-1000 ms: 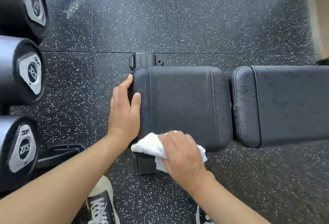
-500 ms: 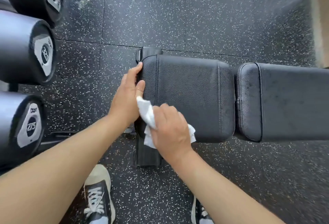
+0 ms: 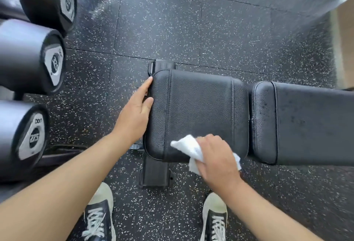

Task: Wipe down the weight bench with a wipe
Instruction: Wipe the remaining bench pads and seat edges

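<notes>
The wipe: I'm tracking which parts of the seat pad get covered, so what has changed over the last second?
The right hand swept the wipe along the seat pad's near edge, left to the corner, then back right. The left hand stayed braced flat on the pad's left end.

The back pad (image 3: 306, 124) runs off the frame's right edge. The right hand (image 3: 216, 156) covers much of the wipe (image 3: 188, 147). Dumbbells (image 3: 34, 58) at left are cropped and blurred. Both shoes (image 3: 99, 217) are cut off at bottom.
</notes>
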Action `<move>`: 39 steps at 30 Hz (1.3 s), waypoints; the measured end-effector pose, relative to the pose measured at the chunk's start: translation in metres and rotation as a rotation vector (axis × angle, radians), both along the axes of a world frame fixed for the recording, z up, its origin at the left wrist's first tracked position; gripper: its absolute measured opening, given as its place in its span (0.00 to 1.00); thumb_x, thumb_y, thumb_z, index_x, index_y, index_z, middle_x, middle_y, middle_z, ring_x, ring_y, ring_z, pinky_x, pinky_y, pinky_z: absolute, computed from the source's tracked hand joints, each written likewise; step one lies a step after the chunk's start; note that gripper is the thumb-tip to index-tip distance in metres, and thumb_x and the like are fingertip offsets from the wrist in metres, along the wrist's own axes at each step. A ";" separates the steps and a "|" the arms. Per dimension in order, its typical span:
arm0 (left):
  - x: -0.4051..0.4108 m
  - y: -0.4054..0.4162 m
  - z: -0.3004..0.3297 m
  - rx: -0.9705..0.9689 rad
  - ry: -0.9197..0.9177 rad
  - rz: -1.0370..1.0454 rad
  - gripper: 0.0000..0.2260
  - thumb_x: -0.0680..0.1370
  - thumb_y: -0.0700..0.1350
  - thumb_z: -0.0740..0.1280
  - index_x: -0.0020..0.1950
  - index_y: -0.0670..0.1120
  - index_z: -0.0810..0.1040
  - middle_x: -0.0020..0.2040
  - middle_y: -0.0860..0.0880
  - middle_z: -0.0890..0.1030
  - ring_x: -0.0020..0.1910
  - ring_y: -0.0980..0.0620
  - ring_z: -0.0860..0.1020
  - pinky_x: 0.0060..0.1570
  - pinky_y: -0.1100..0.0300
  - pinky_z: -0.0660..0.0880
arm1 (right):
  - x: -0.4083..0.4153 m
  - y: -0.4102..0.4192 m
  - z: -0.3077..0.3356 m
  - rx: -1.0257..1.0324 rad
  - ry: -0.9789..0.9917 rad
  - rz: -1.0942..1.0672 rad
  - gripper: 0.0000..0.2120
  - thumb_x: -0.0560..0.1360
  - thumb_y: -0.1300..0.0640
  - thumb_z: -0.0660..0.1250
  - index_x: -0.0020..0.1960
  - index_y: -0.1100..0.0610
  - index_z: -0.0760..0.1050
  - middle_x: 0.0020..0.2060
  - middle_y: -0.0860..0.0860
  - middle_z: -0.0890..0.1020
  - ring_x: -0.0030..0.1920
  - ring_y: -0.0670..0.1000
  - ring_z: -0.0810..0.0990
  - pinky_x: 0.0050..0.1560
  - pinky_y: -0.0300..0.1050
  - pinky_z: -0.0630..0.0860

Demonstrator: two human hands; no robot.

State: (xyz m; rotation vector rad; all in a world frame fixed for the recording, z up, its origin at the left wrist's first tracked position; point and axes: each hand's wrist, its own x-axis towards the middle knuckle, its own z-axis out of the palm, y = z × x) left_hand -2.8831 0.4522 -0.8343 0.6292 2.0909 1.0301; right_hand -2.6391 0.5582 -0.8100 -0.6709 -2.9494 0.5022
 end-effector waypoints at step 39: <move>0.037 0.125 0.016 -0.227 0.773 -0.502 0.25 0.83 0.65 0.56 0.80 0.61 0.68 0.79 0.54 0.70 0.80 0.46 0.64 0.78 0.34 0.53 | -0.077 0.198 -0.014 0.050 0.062 -0.522 0.11 0.82 0.53 0.61 0.57 0.60 0.73 0.54 0.57 0.78 0.53 0.62 0.76 0.46 0.52 0.67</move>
